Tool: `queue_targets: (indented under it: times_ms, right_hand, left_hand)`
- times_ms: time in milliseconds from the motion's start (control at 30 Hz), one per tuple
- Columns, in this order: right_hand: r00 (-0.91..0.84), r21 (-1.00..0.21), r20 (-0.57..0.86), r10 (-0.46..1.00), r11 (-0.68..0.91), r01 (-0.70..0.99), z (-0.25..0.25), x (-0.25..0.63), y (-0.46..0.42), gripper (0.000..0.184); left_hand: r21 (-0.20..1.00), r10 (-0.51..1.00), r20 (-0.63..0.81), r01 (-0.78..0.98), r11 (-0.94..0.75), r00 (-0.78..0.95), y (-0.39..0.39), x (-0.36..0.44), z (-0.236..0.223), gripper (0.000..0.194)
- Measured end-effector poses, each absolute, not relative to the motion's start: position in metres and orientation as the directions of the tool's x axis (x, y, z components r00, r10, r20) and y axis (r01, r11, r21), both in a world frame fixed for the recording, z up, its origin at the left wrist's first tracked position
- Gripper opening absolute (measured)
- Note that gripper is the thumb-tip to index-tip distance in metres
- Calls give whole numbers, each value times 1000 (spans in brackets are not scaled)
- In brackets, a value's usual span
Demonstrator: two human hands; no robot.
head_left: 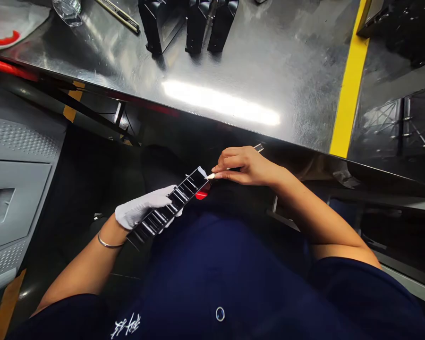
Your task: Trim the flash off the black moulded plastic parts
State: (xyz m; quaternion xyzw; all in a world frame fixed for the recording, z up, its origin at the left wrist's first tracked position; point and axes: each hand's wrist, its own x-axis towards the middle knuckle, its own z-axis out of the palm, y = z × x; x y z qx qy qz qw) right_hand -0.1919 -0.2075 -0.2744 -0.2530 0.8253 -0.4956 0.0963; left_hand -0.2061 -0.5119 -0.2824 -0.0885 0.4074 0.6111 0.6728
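My left hand point(141, 208), in a white glove, is closed around a long black slotted plastic part point(156, 218) with a row of crosswise ribs. The part slants up to the right, held in front of my body below the table edge. My bare right hand point(246, 166) grips a slim craft knife point(258, 148), mostly hidden in the fingers. Its pale pointed blade point(210, 176) meets the upper right end of the black part; whether it is cutting I cannot tell. Just under that end shows a small red thing point(201, 192), partly hidden.
The metal table point(297, 71) lies ahead, its front edge just beyond my hands. Several black parts point(198, 26) stand on it, with a utility knife point(118, 15) and clear plastic point(68, 10) to their left. Yellow tape point(350, 89) crosses the right side. A grey cabinet point(17, 198) stands left.
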Motion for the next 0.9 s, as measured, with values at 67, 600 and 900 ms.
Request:
queue_targets:
  times_ms: [67,600,900]
  right_hand:
    - [-831,-858,82,-550,385,-340,-271,-195,-208,28]
    - [-989,-938,44,144,345,8,-319,-163,-262,35]
    - [-990,-788,139,-7,605,-115,-305,-162,-260,31]
  left_hand:
    - [378,760,-648,-885,273,-43,-512,-207,-281,49]
    - [460,732,-650,-873,164,-205,-494,-195,-293,42]
    - [618,702,-629,-762,193,-333,-490,-191,-292,44]
